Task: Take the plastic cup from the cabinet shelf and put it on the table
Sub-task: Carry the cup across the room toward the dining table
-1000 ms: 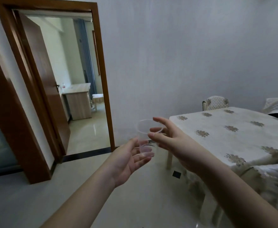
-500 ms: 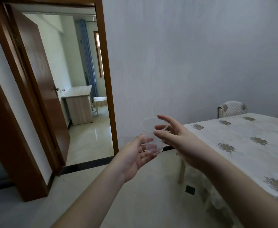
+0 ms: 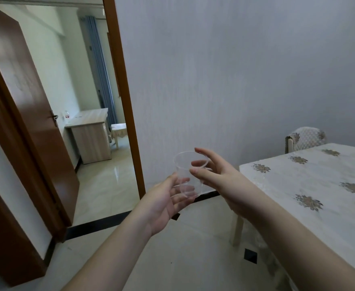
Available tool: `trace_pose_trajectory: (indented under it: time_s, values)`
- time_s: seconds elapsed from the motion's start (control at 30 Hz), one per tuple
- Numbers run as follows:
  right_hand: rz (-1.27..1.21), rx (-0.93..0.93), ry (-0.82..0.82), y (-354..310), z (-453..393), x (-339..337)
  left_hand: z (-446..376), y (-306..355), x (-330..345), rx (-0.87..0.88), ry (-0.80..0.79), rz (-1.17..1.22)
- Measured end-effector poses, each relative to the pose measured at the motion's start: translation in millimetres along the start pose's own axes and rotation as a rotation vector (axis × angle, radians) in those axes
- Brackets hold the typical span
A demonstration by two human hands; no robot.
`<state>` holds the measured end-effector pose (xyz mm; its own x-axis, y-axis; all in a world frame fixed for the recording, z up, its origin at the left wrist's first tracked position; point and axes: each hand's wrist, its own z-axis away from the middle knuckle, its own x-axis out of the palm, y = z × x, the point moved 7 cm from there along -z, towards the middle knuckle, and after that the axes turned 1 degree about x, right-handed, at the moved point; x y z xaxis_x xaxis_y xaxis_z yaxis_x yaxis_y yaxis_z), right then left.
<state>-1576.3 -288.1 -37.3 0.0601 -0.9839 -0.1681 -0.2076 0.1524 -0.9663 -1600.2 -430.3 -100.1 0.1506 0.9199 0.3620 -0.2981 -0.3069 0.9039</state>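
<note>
A clear plastic cup [image 3: 185,169] is held upright in mid-air between both hands, left of the table's corner. My left hand [image 3: 164,203] cups its base from below with fingers curled under it. My right hand [image 3: 216,175] grips the rim and side from the right with thumb and fingers. The table [image 3: 311,181], covered with a white cloth with brown flower motifs, fills the right side. The cup floats over the floor, not over the table. No cabinet is in view.
An open brown door [image 3: 32,122] and door frame [image 3: 123,97] lead to another room on the left with a wooden desk [image 3: 90,135]. A covered chair [image 3: 305,138] stands behind the table against the grey wall. Pale tiled floor [image 3: 193,259] lies below my arms.
The view has turned left and slightly up, so the table sits further right and more of the doorway shows. Both hands keep the same hold on the cup.
</note>
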Motion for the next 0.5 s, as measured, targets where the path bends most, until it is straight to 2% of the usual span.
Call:
trace_pose_trajectory:
  time_s: [0.2, 0.5]
  values:
    - [-0.057, 0.017, -0.001, 38, -91, -54, -100, 20, 31, -0.006, 0.023, -0.086]
    - [-0.092, 0.002, 0.018, 64, -217, -133, -237, 51, 78, -0.025, -0.020, -0.009]
